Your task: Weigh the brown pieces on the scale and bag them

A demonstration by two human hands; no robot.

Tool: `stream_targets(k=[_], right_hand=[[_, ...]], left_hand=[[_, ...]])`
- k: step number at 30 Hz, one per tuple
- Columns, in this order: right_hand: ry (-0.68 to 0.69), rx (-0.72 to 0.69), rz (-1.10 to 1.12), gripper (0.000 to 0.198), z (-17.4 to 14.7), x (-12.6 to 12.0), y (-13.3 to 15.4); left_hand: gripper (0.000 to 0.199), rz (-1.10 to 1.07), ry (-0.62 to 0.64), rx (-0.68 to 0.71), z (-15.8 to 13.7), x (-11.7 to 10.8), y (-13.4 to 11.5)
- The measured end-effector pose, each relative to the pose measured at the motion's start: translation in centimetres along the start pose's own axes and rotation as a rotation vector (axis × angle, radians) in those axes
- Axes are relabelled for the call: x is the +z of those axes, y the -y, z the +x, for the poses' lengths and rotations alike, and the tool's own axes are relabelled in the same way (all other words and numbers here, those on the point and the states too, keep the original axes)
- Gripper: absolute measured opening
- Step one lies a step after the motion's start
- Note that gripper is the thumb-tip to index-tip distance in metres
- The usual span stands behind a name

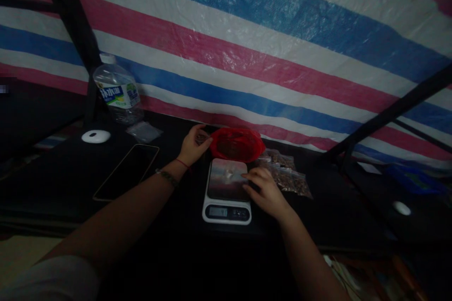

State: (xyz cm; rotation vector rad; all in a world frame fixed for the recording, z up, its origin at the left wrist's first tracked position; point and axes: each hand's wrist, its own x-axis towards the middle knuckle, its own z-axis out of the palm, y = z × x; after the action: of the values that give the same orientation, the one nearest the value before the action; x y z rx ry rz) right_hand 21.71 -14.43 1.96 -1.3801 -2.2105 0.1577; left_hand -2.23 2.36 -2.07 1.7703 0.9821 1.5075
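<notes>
Item: my left hand (193,145), fingers pinched on brown bits beside the red bag (237,144). My right hand (263,189), fingers loosely curled, touching the scale (227,191). Filled packets (290,176) alongside.

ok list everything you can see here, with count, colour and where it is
white digital kitchen scale: 1, white with glossy top, centre of the black table
red plastic bag: 1, red, behind the scale
small clear packets of brown bits: several, right of the scale
clear plastic water bottle: 1, far left
dark smartphone: 1, flat, left
small white oval device: 1, near the bottle
striped tarp: 1, red, white, blue, behind
left hand: at the bag's edge, pinching something small
right hand: on the scale's right edge
</notes>
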Motion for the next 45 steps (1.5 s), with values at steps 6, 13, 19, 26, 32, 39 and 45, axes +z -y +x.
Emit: stream_targets(k=[6,13,19,26,32,39,45], right_hand=[[-0.049,-0.044,-0.018,0.013,-1.8,0.6,0.6],[0.004,-0.028,0.004,0.04,-7.0,1.8,2.4],[-0.036,-0.041,-0.111,0.033,-9.3,3.5,2.4],[-0.037,-0.033,-0.161,0.038,-9.6,4.1,2.0],[-0.075,-0.059,-0.15,0.036,-9.7,4.2,1.8],[-0.065,-0.054,-0.17,0.033,-9.5,4.1,1.7],[-0.064,-0.024,-0.15,0.036,-9.5,4.0,2.0]], left_hand=[[0.051,0.049,0.005,0.043,0.0,0.0,0.1],[0.049,0.053,0.026,0.026,0.0,0.2,-0.3],[0.044,0.096,-0.015,0.05,0.0,0.1,-0.3],[0.044,0.1,-0.042,0.048,0.0,-0.1,-0.1],[0.045,0.068,-0.039,0.054,0.0,0.1,0.0],[0.045,0.089,-0.037,0.055,0.1,0.1,0.4],[0.045,0.094,-0.043,0.05,0.0,0.0,0.0]])
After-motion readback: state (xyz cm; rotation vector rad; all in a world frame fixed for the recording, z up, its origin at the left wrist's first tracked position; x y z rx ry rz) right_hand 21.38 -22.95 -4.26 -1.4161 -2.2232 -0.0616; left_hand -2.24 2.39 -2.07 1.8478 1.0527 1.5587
